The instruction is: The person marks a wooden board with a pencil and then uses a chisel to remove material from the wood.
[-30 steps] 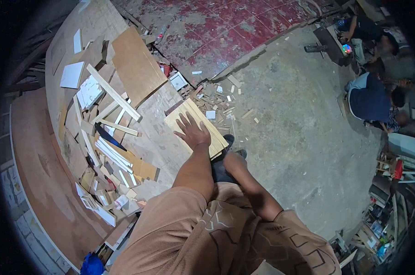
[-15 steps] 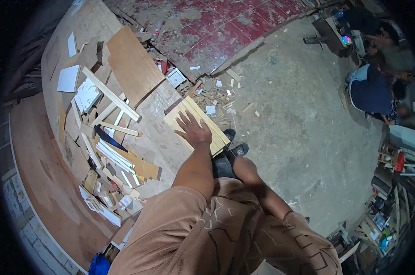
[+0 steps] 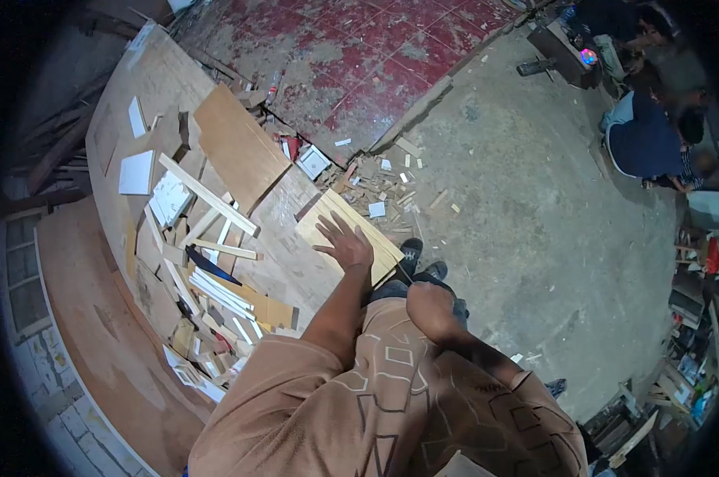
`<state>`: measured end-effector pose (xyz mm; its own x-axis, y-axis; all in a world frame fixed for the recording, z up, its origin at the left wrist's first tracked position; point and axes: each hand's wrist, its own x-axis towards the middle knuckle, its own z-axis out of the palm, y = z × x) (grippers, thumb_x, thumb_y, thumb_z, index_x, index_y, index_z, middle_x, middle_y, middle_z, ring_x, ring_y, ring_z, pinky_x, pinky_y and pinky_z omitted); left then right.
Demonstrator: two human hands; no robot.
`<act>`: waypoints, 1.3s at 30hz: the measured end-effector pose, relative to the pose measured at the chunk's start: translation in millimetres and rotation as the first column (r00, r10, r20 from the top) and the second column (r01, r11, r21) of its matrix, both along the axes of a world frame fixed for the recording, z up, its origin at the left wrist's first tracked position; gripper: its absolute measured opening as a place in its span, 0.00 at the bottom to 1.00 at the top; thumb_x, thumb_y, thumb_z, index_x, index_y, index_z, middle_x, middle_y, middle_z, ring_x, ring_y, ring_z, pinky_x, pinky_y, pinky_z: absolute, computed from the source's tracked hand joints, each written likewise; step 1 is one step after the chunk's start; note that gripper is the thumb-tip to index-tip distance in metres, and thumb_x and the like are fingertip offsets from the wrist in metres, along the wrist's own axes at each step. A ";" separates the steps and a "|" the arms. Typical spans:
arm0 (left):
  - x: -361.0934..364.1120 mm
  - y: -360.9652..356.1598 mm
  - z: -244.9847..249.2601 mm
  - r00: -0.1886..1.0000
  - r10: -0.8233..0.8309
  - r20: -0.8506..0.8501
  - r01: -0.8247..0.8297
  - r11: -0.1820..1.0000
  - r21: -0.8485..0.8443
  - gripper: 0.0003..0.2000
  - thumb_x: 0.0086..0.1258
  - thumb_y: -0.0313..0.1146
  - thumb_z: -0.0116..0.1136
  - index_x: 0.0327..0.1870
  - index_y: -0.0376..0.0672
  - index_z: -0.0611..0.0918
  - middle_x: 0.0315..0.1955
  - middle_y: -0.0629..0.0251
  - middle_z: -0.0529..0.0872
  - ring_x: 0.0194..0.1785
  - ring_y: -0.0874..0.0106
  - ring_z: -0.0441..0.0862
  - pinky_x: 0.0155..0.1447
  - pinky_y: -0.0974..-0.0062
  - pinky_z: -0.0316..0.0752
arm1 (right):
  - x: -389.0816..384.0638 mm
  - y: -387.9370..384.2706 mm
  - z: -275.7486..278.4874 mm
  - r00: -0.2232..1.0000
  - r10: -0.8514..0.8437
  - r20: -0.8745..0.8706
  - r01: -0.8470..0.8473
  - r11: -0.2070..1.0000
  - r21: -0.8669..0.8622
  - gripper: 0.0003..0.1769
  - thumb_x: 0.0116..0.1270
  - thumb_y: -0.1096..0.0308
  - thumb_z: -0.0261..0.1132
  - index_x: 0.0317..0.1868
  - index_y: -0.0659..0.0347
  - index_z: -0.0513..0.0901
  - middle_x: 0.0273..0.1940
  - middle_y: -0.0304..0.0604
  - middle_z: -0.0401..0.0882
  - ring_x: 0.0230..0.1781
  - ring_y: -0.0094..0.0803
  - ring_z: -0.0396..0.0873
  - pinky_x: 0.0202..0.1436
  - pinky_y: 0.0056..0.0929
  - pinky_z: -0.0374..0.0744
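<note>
My left hand (image 3: 347, 243) lies flat with its fingers spread on a pale yellow wooden board (image 3: 319, 221), near the edge of a worktable. To its right, my right hand (image 3: 432, 308) is closed, low beside the board's near corner and in front of my legs. A thin dark strip (image 3: 405, 272) shows between that hand and the board's edge; what the fingers grip is too hidden to make out.
Wood strips (image 3: 208, 193), white pieces (image 3: 137, 172) and a brown panel (image 3: 236, 143) lie on the worktable (image 3: 280, 230). Offcuts (image 3: 375, 187) litter the floor beyond. Another person (image 3: 645, 143) sits at the far right, with one more person behind near a dark box (image 3: 562, 54).
My right hand has drawn back towards my body and now shows as a closed fist. My left hand stays on the board. The whole view has shifted slightly.
</note>
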<state>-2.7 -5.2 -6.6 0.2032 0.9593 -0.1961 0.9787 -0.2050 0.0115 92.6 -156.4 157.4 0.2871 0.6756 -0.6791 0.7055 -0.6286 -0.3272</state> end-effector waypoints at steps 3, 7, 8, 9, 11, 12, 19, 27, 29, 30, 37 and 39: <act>-10.8 5.3 14.7 0.954 -0.299 0.019 0.299 0.954 -0.028 0.33 0.75 0.46 0.43 0.77 0.41 0.53 0.76 0.41 0.44 0.80 0.45 0.38 0.72 0.28 0.34 | 0.2 1.3 1.2 1.000 0.018 0.017 -0.019 0.999 0.035 0.13 0.63 0.70 0.56 0.36 0.63 0.87 0.36 0.55 0.86 0.36 0.49 0.87 0.35 0.44 0.84; -12.7 29.9 14.0 0.501 -0.841 0.206 0.862 0.505 -0.032 0.28 0.71 0.43 0.48 0.70 0.40 0.65 0.73 0.45 0.58 0.77 0.47 0.53 0.73 0.30 0.37 | 4.2 1.2 -2.2 0.999 -0.002 0.054 -0.001 0.999 0.054 0.12 0.63 0.70 0.56 0.34 0.63 0.87 0.33 0.54 0.86 0.33 0.48 0.87 0.31 0.43 0.84; -11.4 34.5 12.2 0.254 -0.932 0.260 0.964 0.265 0.007 0.26 0.70 0.43 0.49 0.66 0.40 0.69 0.72 0.47 0.62 0.76 0.49 0.56 0.74 0.32 0.38 | 5.0 2.0 2.6 0.998 -0.007 0.066 0.002 0.997 0.075 0.11 0.63 0.70 0.56 0.34 0.62 0.87 0.33 0.54 0.86 0.33 0.47 0.88 0.30 0.43 0.84; -9.9 37.6 9.8 0.208 -0.908 0.364 0.965 0.251 0.075 0.21 0.69 0.42 0.49 0.58 0.40 0.75 0.62 0.48 0.72 0.70 0.50 0.64 0.75 0.39 0.43 | 5.4 1.5 8.3 0.998 -0.018 0.067 0.013 0.998 0.063 0.11 0.63 0.70 0.56 0.34 0.62 0.87 0.33 0.54 0.86 0.33 0.47 0.88 0.30 0.43 0.84; -6.1 41.0 11.4 0.257 -0.892 0.371 0.966 0.252 -0.064 0.20 0.70 0.41 0.47 0.60 0.43 0.74 0.58 0.50 0.75 0.66 0.52 0.68 0.75 0.41 0.46 | 5.1 2.2 21.0 0.999 0.012 0.044 -0.014 0.998 0.054 0.11 0.63 0.70 0.56 0.34 0.61 0.87 0.33 0.53 0.86 0.33 0.46 0.88 0.30 0.42 0.84; -3.9 41.5 12.4 0.316 -0.879 0.356 0.945 0.259 -0.200 0.20 0.72 0.40 0.46 0.62 0.45 0.74 0.53 0.52 0.77 0.63 0.54 0.71 0.74 0.42 0.48 | 2.0 2.9 19.6 0.999 0.006 0.042 -0.007 0.999 0.042 0.11 0.63 0.70 0.56 0.34 0.61 0.87 0.33 0.53 0.86 0.33 0.46 0.88 0.30 0.42 0.84; -6.2 42.1 5.8 0.282 -0.889 0.362 0.959 0.264 -0.100 0.17 0.70 0.41 0.47 0.55 0.44 0.76 0.45 0.54 0.78 0.55 0.57 0.74 0.72 0.46 0.52 | -30.3 37.1 -66.7 1.000 -0.021 0.011 0.022 0.981 -0.191 0.12 0.66 0.68 0.56 0.39 0.59 0.88 0.35 0.48 0.88 0.37 0.43 0.88 0.35 0.40 0.85; -7.1 43.7 4.2 0.258 -0.863 0.434 0.954 0.299 0.026 0.15 0.68 0.40 0.49 0.50 0.42 0.76 0.46 0.53 0.77 0.58 0.53 0.71 0.70 0.48 0.54 | -14.6 -1.8 -21.5 0.994 -0.041 0.097 0.056 0.986 -0.156 0.10 0.65 0.67 0.58 0.37 0.56 0.88 0.34 0.47 0.88 0.33 0.40 0.88 0.29 0.37 0.84; -8.7 41.5 1.4 0.251 -0.861 0.442 0.948 0.310 0.066 0.15 0.68 0.40 0.49 0.50 0.41 0.76 0.47 0.52 0.77 0.58 0.53 0.71 0.70 0.47 0.54 | -15.1 -8.6 -5.3 0.997 0.013 0.079 -0.003 0.993 -0.122 0.10 0.65 0.68 0.58 0.33 0.54 0.87 0.33 0.46 0.87 0.31 0.39 0.88 0.27 0.37 0.83; -9.4 40.8 0.1 0.254 -0.870 0.422 0.951 0.304 0.053 0.16 0.68 0.40 0.49 0.50 0.42 0.76 0.47 0.53 0.77 0.58 0.53 0.71 0.71 0.48 0.54 | -18.1 -7.8 -13.0 0.997 0.014 0.080 -0.005 0.993 -0.122 0.10 0.65 0.68 0.58 0.33 0.54 0.87 0.33 0.46 0.87 0.31 0.39 0.88 0.27 0.37 0.83; -7.3 41.2 9.4 0.287 -0.873 0.394 0.950 0.313 0.002 0.15 0.68 0.41 0.50 0.50 0.42 0.76 0.46 0.52 0.77 0.57 0.55 0.72 0.70 0.51 0.56 | -26.0 11.0 -130.1 0.984 -0.167 0.069 0.163 0.985 0.058 0.11 0.65 0.67 0.55 0.36 0.61 0.83 0.32 0.54 0.86 0.33 0.49 0.87 0.31 0.44 0.84; -9.0 41.0 6.2 0.292 -0.867 0.404 0.947 0.321 0.003 0.15 0.68 0.40 0.50 0.50 0.42 0.76 0.46 0.52 0.77 0.57 0.55 0.72 0.70 0.51 0.56 | -23.0 -7.5 -117.4 0.982 -0.162 0.094 0.157 0.986 0.064 0.10 0.66 0.68 0.55 0.35 0.60 0.83 0.33 0.53 0.86 0.33 0.48 0.88 0.32 0.42 0.85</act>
